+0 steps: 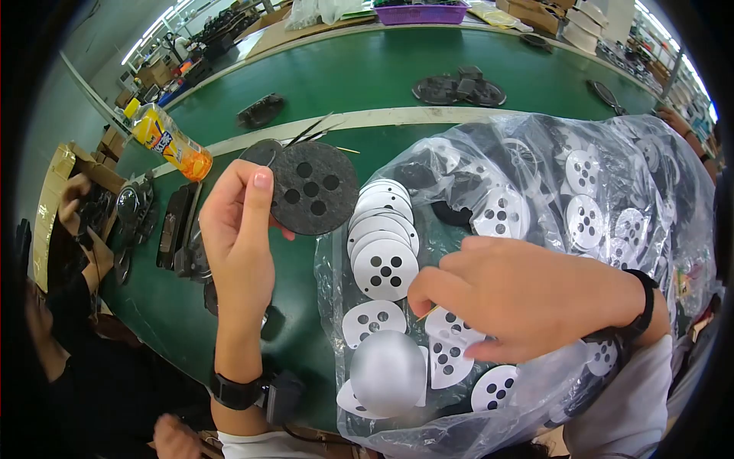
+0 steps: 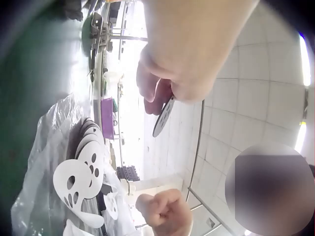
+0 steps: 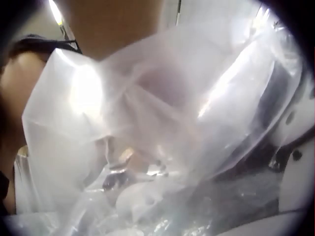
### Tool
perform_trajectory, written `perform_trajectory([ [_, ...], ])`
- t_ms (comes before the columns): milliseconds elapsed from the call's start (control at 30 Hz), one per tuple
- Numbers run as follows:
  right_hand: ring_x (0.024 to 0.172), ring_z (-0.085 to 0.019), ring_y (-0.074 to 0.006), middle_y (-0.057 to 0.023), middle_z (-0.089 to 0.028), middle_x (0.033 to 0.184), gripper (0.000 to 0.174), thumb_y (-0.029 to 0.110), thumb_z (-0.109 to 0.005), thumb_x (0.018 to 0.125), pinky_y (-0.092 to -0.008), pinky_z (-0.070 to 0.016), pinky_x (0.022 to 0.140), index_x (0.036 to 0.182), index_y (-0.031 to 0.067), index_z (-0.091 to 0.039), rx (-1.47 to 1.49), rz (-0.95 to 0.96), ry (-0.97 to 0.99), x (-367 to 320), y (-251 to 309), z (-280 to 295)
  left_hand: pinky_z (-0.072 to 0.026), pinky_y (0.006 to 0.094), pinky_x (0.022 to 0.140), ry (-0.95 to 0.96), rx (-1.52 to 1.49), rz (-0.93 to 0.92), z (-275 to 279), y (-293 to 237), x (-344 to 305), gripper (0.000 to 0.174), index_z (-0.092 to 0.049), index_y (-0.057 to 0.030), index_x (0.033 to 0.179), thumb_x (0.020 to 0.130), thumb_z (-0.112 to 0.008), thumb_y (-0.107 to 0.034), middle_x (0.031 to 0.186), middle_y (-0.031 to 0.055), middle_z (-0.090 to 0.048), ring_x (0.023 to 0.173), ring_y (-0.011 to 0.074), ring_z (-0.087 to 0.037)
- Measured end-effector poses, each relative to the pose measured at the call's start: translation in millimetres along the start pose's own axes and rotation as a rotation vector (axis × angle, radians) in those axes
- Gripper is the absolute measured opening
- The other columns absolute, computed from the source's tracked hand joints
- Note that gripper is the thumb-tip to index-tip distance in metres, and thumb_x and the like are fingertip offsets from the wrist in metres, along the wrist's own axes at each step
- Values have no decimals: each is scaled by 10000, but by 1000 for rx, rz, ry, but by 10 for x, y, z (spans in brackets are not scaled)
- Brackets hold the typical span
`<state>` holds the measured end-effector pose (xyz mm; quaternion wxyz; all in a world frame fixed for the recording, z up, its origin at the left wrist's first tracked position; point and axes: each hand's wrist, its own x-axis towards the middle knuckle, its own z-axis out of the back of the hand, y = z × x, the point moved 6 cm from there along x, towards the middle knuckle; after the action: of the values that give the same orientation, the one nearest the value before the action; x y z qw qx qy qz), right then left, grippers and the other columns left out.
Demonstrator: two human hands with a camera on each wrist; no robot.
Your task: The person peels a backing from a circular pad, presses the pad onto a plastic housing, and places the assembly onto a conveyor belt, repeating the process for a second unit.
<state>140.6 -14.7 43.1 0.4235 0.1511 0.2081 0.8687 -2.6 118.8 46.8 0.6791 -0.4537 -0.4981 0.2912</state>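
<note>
My left hand [image 1: 241, 229] pinches a dark round disc [image 1: 294, 210] with five holes between thumb and fingers, raised over the green table. The disc shows nearly edge-on in the left wrist view [image 2: 165, 115]. To its right, my right hand [image 1: 527, 298] hangs low over white discs with holes, its fingers curled at a thin yellow stick [image 1: 430, 312]. A fanned row of white discs [image 1: 386, 268] lies just left of those fingertips. More white discs [image 1: 375, 321] lie in front. In the right wrist view, clear plastic [image 3: 147, 108] hides most of the right hand.
A clear plastic bag [image 1: 451, 161] with many white discs spreads over the right side. An orange drink bottle [image 1: 172, 141] stands at the left near dark parts [image 1: 180, 226]. Behind are a purple basket [image 1: 420, 13] and dark pieces [image 1: 462, 88]. Other people sit at the left.
</note>
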Motion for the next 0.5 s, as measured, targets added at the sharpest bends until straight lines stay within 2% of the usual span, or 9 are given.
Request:
perform_trajectory([
  [67,603,-476,-208,-42,-445,619,221,171,-674,715,-294,-366,603,830,70,-513,116,24,-60,18,-26,96,-371,176,483,29,52,-58,-30,-20,-27,202,-515,-46,773,922,-476,-176,668,-44,-488,574,18,-441],
  [133,528,-393,-172,-33,-383,568,273,254,-573,845,-283,-362,559,704,56,-452,392,-72,-293,9,-154,317,-354,168,494,80,186,-186,-93,-119,-82,178,-532,-12,799,915,-484,-137,677,-30,-492,593,14,-433],
  [167,528,-393,-172,-33,-383,568,273,254,-573,845,-283,-362,559,704,56,-452,387,-75,-294,11,-190,339,-354,168,494,81,182,-189,-106,-110,-104,178,-532,-12,799,915,-484,-137,677,-30,-492,593,14,-433],
  [233,474,-336,-119,-2,-328,507,455,349,-397,944,-261,-349,476,587,68,-370,863,-162,-501,-37,-413,383,-352,178,500,155,216,-231,-197,-111,-156,154,-535,21,819,903,-491,-100,711,-8,-521,608,23,-444],
  [300,478,-312,-94,8,-335,533,463,376,-362,950,-249,-332,466,601,71,-362,963,-161,-527,0,-536,312,-374,193,520,190,89,-139,-272,-137,-214,128,-536,48,812,880,-503,-55,754,31,-559,624,58,-480],
  [367,481,-288,-70,18,-342,559,474,404,-327,956,-238,-314,455,616,75,-354,1072,-152,-546,4,-568,294,-420,237,556,389,123,-375,-428,-274,-294,205,-505,6,783,913,-461,-147,811,110,-590,642,128,-515],
  [433,507,-289,-59,8,-384,623,438,402,-360,948,-226,-306,458,651,79,-354,1246,-400,-534,-31,-622,202,-439,265,573,506,171,-471,-522,-330,-361,204,-524,24,756,875,-508,-141,851,169,-602,663,185,-540],
  [467,578,-340,-35,9,-429,707,389,400,-418,930,-212,-315,501,739,61,-438,1227,-340,-418,-22,-599,168,-440,268,578,535,197,-446,-568,-385,-404,168,-547,23,746,827,-560,-123,833,171,-585,668,194,-542],
  [500,578,-340,-35,9,-429,707,389,400,-418,930,-212,-315,501,739,61,-438,1228,-326,-398,-16,-557,178,-431,261,565,592,226,-453,-598,-380,-445,113,-574,-7,762,769,-626,-107,860,141,-559,682,183,-525],
])
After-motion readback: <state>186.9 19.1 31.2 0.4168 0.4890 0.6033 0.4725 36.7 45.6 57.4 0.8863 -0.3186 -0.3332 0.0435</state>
